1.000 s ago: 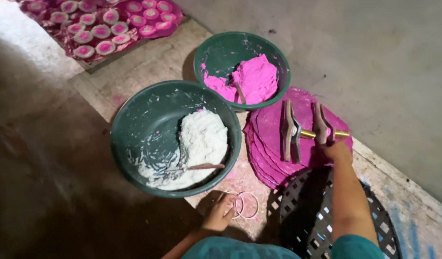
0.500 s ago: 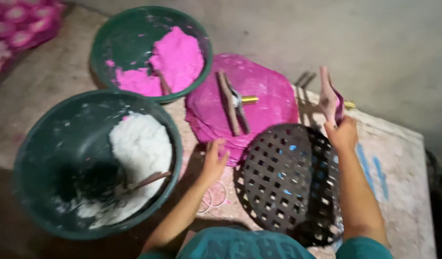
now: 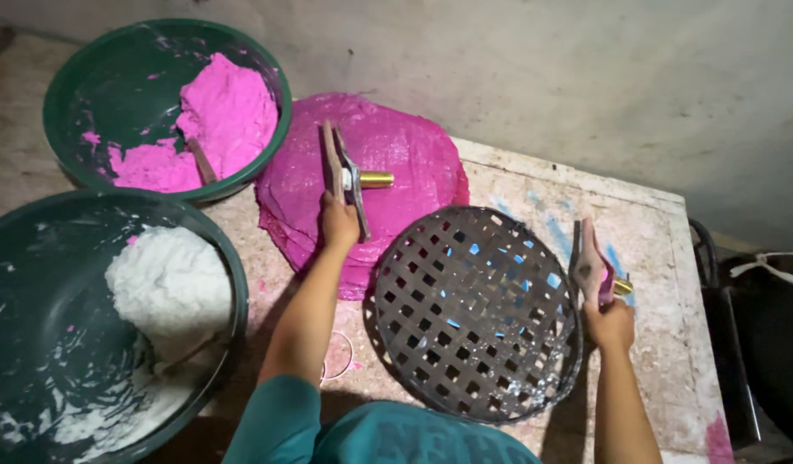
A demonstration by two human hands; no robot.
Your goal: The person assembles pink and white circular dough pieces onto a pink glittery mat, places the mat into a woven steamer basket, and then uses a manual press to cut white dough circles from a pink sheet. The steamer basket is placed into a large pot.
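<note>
Pink dough sits heaped in the green plastic bowl (image 3: pixel 164 107) at the far left of our worn, pale counter (image 3: pixel 654 258), a wooden stick poking out of it, while white dough (image 3: pixel 168 288) fills the larger dark green bowl (image 3: pixel 35 344) nearest us. Between them lies a stack of thin round pink sheets (image 3: pixel 405 159), already pressed flat, so part of the work looks done; both bowls hold plenty of dough, so we judge much is left. Our left hand (image 3: pixel 339 222) is closed around the wooden paddle-shaped press with a brass knob (image 3: pixel 345 172), which stands on the pink stack. Our right hand (image 3: pixel 609 325) grips a second wooden press (image 3: pixel 592 266), upright at the right edge of the round dark woven tray (image 3: pixel 474 314). That tray lies bare on the counter between our arms, nothing laid on it yet. A faint ring mark (image 3: pixel 338 357) shows near our left forearm.
</note>
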